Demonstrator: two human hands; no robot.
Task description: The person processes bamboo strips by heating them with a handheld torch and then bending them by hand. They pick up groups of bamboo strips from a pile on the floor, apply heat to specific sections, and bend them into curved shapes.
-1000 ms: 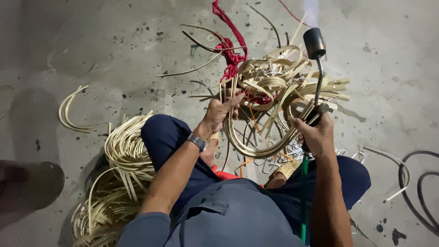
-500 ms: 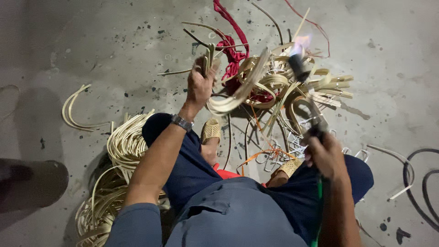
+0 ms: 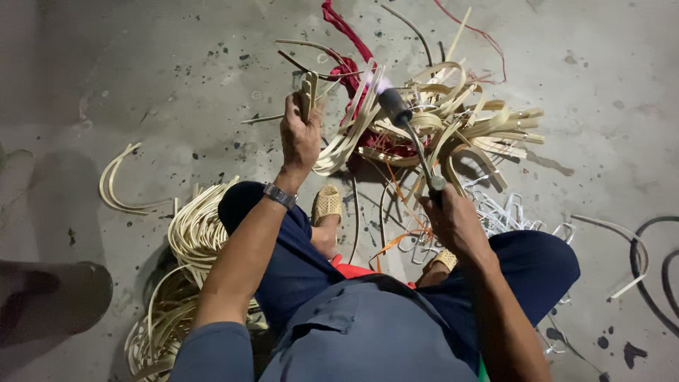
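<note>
Head view: rattan-strip tangle (image 3: 453, 127) beyond torch (image 3: 410, 141).

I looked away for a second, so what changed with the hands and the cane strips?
The left hand lifted the bent pale cane strip up off the tangled cane pile. The right hand tilted the black-nozzled torch until its flame met the strip. The coiled cane bundle stayed put.

Left hand (image 3: 300, 138) grips bent pale cane strip (image 3: 346, 134), raised over grey concrete floor (image 3: 141, 64). Right hand (image 3: 456, 223) w/ black-nozzled metal torch (image 3: 410, 138), tip at strip's upper end. Heap of pale curved cane offcuts (image 3: 474, 124) behind torch. Coil of thin pale cane strands (image 3: 191, 240) left of knee. Black hose (image 3: 654, 269) far right.
</note>
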